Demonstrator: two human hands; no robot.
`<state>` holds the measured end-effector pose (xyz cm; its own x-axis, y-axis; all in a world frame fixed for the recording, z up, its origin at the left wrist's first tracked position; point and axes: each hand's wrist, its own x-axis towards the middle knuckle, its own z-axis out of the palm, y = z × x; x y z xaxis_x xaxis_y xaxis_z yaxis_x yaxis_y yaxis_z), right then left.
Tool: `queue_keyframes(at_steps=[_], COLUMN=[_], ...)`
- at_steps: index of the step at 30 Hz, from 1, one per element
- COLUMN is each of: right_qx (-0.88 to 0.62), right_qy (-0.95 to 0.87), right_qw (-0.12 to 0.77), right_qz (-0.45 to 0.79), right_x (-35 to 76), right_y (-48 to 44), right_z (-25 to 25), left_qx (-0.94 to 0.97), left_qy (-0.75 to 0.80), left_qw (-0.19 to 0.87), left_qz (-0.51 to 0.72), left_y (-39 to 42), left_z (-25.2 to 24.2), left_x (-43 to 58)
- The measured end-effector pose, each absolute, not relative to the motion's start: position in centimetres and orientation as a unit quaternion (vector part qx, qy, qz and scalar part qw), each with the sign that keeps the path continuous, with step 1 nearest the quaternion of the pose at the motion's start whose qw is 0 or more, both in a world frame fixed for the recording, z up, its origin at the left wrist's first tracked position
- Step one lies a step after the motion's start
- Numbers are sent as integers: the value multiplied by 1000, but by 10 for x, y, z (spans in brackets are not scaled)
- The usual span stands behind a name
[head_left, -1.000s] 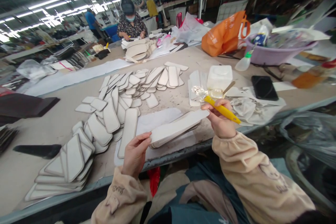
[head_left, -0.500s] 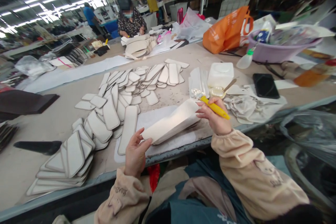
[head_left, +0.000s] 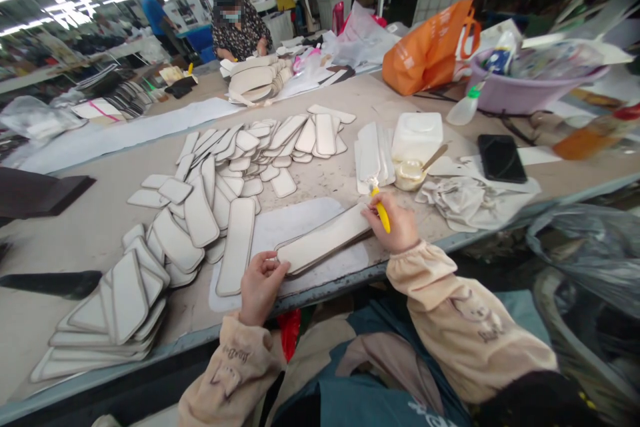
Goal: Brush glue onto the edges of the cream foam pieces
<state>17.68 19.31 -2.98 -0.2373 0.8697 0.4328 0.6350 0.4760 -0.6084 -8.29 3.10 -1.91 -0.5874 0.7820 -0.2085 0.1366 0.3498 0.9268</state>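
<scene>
A long off-white panel with rounded corners and a dark edge point(head_left: 323, 240) lies on a white sheet point(head_left: 305, 219) by the table's front edge, with other layers under it. My left hand point(head_left: 263, 280) pinches the panel's near left end between thumb and fingers. At its far right end, my right hand point(head_left: 395, 221) touches the panel with its fingertips while keeping hold of a yellow-handled brush point(head_left: 382, 212). White paste covers the brush's tip, which points up and away. Left of the panel lies another long panel point(head_left: 236, 247), apart from my left hand.
Many similar pieces point(head_left: 250, 153) are heaped and fanned across the table's left and middle. A paste dish with a stick point(head_left: 410, 173), a white jug point(head_left: 417, 137), crumpled cloth point(head_left: 455, 199) and a phone point(head_left: 501, 159) stand right. Opposite works a person point(head_left: 240, 27).
The panel, lifted and bent before, now lies flat on the sheet. My right hand has come lower and slightly left, and the brush has swung more upright.
</scene>
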Motion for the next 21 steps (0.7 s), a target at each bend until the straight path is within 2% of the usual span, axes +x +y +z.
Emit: queue_keyframes(at_steps=[6, 21], right_qx=[-498, -533], right_qy=[-782, -786], right_qw=[354, 305], right_qz=[122, 80], right_x=[173, 170], right_y=[196, 195], right_z=[-35, -39], left_qx=[341, 332], left_qy=[769, 759], left_qw=[316, 334], left_qz=[439, 449], left_y=[33, 35], left_z=[-27, -31], left_x=[-84, -86])
